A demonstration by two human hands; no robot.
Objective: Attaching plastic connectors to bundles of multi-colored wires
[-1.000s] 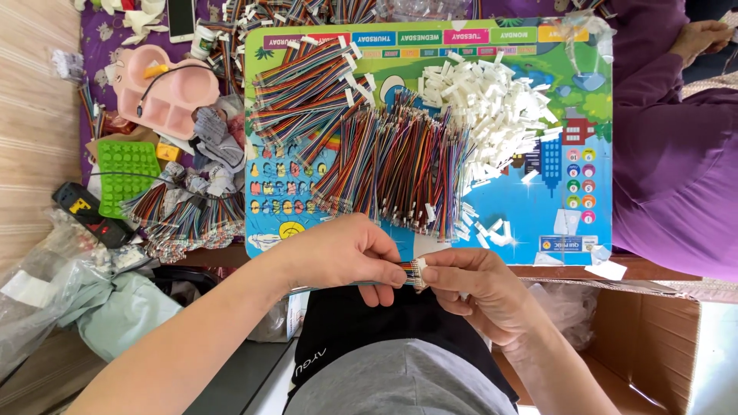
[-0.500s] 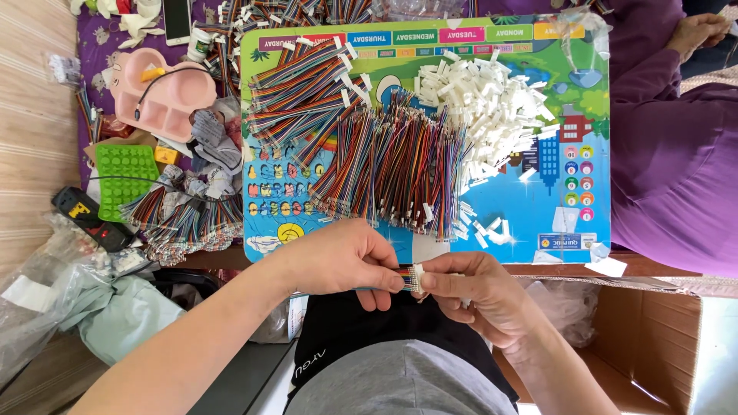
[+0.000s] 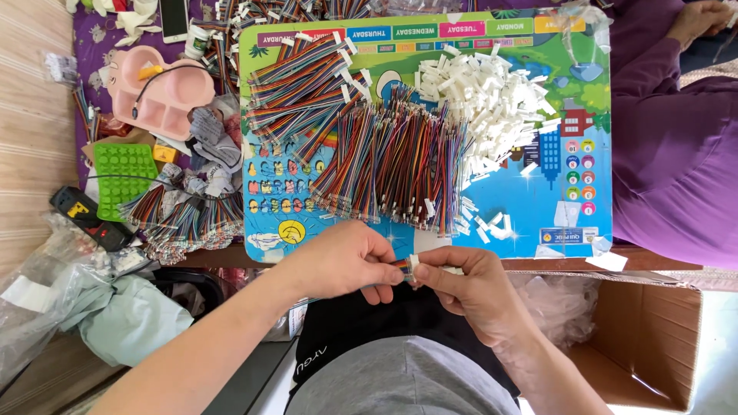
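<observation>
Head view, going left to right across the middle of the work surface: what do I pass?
Green moulded tray → loose bundle of multicoloured ribbon wires → row of striped wire bundles on the colourful board → heap of small white connectors → purple sleeve of a nearby person.

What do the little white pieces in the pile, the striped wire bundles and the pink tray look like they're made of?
White pieces: likely hard moulded plastic, matte, with blocky uniform shapes.
Wire bundles: thin flexible strands in coloured plastic-looking insulation, slightly glossy; the small white ends look like the same plastic.
Pink tray: seems soft-finish plastic or silicone, with rounded edges and no shine; which one cannot be told.
</observation>
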